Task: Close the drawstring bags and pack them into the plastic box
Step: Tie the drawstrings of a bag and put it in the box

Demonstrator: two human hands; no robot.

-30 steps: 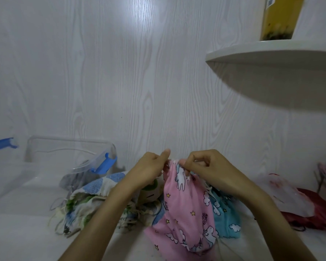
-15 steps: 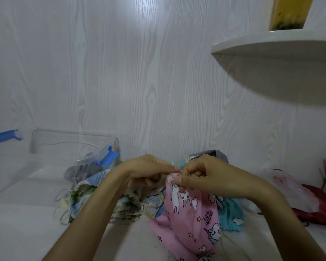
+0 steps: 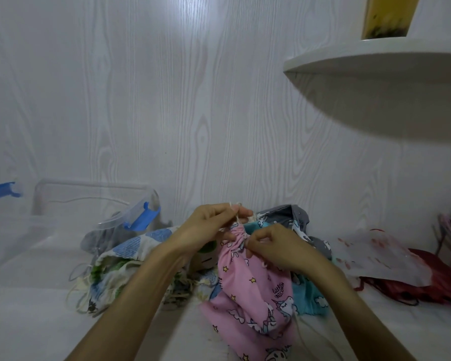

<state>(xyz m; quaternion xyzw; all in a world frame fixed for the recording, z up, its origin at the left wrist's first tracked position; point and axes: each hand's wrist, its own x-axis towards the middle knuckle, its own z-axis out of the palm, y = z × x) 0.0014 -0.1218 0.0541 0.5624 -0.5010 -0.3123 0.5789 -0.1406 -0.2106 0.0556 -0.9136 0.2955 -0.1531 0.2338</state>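
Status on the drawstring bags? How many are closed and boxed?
Done: none visibly packed; what the clear plastic box holds is unclear.
In hand: the pink unicorn bag, neck gathered tight, left hand pulling the cord, right hand pinching at the neck.
Left: the teal bag, grey bag and blue-patterned bag lie unpacked.
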